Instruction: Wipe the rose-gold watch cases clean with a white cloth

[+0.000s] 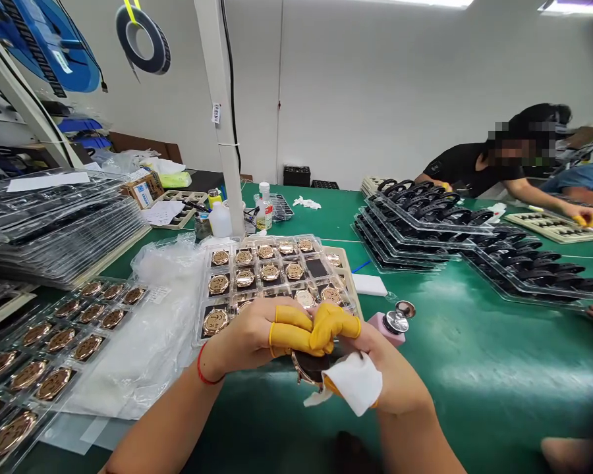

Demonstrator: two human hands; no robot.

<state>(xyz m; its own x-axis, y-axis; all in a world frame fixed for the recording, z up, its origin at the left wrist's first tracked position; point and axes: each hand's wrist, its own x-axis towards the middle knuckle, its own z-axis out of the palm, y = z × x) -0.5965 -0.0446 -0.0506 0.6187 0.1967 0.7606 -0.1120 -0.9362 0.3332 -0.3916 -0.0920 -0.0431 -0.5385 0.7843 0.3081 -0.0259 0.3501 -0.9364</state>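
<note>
Yellow finger cots cover fingertips on both hands. My left hand [264,332], with a red string at the wrist, has its fingers closed on the upper edge of a dark-faced watch case [310,366] with a rose-gold rim. Pressed against it, my right hand [358,342] grips the same case and a white cloth [358,383] that hangs below the fingers. Just behind both hands lies a clear tray [200,309] of rose-gold watch cases, with one compartment showing only black. The thumbs are mostly hidden.
More watch cases fill a tray [74,388] at left, beside plastic bags [163,283]. A pink dispenser bottle [389,328] stands right of my hands. A white post [222,118] rises behind the tray. Stacked trays of black straps [405,230] and a person [467,171] are at right.
</note>
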